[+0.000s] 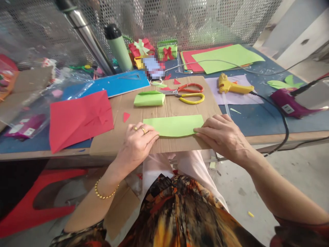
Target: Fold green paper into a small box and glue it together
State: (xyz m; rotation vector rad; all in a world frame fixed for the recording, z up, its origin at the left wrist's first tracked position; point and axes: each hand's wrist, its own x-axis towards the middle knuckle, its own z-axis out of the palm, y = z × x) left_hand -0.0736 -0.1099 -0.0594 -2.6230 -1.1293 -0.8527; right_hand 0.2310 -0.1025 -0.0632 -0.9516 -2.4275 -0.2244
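Observation:
A light green paper strip [174,125] lies on the cardboard sheet [185,145], held between both hands. My left hand [140,142] is closed, with fingers and thumb pinching the strip's left end. At its right end, my right hand [219,135] pinches the near corner. Just beyond the strip sits a folded green paper piece [149,99]. Scissors [186,93] with one red and one yellow handle lie beside that piece, blades toward it. A small red paper scrap [126,117] rests near my left hand.
Red paper [81,120] and a blue folder [120,84] lie left. A yellow glue gun [232,85] with a cable and a purple power strip [289,103] are right. Bottles [119,48], a phone [153,67] and green sheets [228,58] stand or lie behind.

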